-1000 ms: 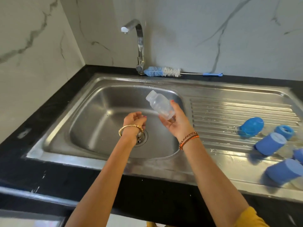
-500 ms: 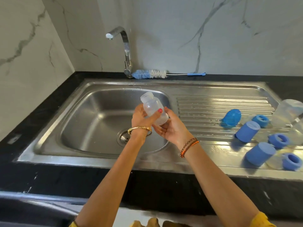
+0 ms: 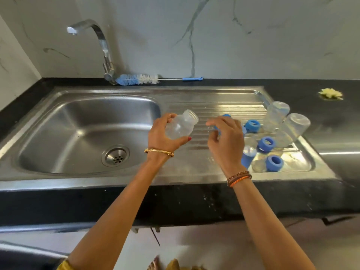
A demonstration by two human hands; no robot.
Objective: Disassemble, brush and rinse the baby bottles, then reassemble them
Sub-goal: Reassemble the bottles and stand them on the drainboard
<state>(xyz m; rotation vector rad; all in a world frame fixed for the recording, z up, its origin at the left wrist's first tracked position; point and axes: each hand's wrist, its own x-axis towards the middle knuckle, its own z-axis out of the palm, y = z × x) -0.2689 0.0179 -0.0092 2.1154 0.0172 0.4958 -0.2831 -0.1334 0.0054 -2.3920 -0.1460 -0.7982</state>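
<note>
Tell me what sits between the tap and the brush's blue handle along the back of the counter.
In the head view, only the brush's own bristle head and thin wire stem lie between the tap and that handle.

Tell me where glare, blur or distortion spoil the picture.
Head view: glare on the stainless steel sink rim and draining board; wide-angle bending of the black counter edge; right hand slightly motion-blurred; clear plastic bottle in left hand fairly sharp.
</note>
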